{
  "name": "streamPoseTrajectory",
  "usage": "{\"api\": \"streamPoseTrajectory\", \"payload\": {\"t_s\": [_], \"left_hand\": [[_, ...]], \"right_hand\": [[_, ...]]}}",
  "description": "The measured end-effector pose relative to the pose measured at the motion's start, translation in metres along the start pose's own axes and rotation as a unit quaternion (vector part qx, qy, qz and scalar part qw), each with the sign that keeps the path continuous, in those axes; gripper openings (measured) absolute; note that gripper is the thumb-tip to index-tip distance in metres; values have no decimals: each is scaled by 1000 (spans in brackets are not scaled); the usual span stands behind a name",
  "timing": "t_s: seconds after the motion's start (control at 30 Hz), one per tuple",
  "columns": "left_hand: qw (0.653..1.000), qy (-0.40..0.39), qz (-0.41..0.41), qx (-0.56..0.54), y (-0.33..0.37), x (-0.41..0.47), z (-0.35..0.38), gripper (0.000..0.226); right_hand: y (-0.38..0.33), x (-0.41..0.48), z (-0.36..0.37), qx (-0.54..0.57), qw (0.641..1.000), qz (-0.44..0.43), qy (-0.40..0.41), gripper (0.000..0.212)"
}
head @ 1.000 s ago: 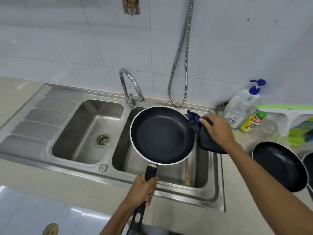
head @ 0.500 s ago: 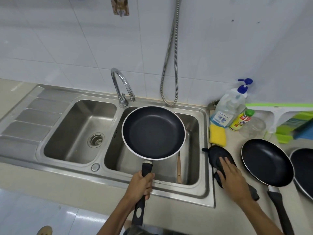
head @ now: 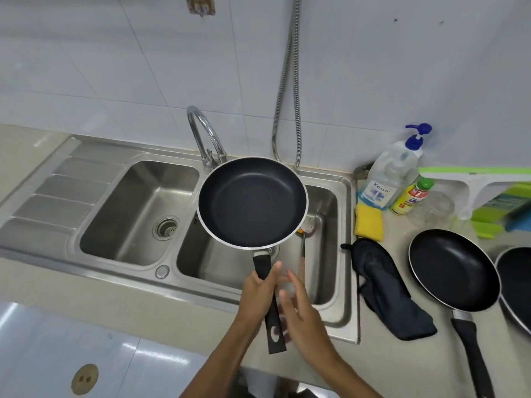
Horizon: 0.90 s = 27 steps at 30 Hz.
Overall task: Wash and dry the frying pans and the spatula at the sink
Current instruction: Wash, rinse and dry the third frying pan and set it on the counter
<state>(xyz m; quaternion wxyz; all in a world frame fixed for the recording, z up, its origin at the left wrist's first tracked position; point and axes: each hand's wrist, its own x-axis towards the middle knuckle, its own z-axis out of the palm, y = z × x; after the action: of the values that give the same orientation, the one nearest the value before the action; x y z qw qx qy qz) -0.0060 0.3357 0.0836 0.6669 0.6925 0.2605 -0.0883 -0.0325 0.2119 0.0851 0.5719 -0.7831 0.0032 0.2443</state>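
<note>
My left hand (head: 257,294) grips the black handle of a dark non-stick frying pan (head: 252,202), held level above the right sink basin (head: 327,202). My right hand (head: 298,311) is beside the handle with fingers straight and blurred, holding nothing. A spatula (head: 306,228) lies in the right basin, partly hidden under the pan. A dark cloth (head: 385,285) lies on the counter right of the sink. Beside it sits a second frying pan (head: 451,268), and the edge of a third pan (head: 517,285) shows at the far right.
A curved faucet (head: 201,130) stands behind the pan, and a metal hose (head: 287,90) hangs on the tiled wall. A soap pump bottle (head: 390,173), a small yellow bottle (head: 411,199) and a yellow sponge (head: 369,222) stand on the counter. The left basin (head: 120,225) holds only its drain.
My right hand put the dark cloth down on the counter and moved left to the pan handle. The pan stays held over the right basin.
</note>
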Motion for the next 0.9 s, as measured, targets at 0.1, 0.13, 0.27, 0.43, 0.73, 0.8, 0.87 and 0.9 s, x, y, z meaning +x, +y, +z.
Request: {"api": "streamPoseTrajectory", "payload": {"t_s": [0.1,0.13,0.27,0.43,0.73,0.8,0.87,0.9], "left_hand": [[1000,1,-8,1,-3,-7,6,57],[1000,-3,-11,2,-3,-11,7,53],[1000,-5,-3,16,-6,-25,5,58],[1000,-1,1,19,-15,-41,-2,53],[990,-105,98,8,-23,-83,7,67],[988,-126,91,-3,-21,-93,16,68],[985,-147,85,-9,-17,-104,29,68],[984,-157,88,-8,-15,-109,37,69]], "right_hand": [[5,-8,15,86,996,16,-26,50],[7,-11,19,84,996,5,-22,48],[19,-20,30,70,997,-22,-7,44],[22,-42,44,53,998,-35,18,44],[22,-96,46,19,991,-56,119,46],[23,-107,40,7,988,-69,141,46],[24,-119,27,0,984,-76,161,45],[23,-126,19,4,983,-79,167,45]]}}
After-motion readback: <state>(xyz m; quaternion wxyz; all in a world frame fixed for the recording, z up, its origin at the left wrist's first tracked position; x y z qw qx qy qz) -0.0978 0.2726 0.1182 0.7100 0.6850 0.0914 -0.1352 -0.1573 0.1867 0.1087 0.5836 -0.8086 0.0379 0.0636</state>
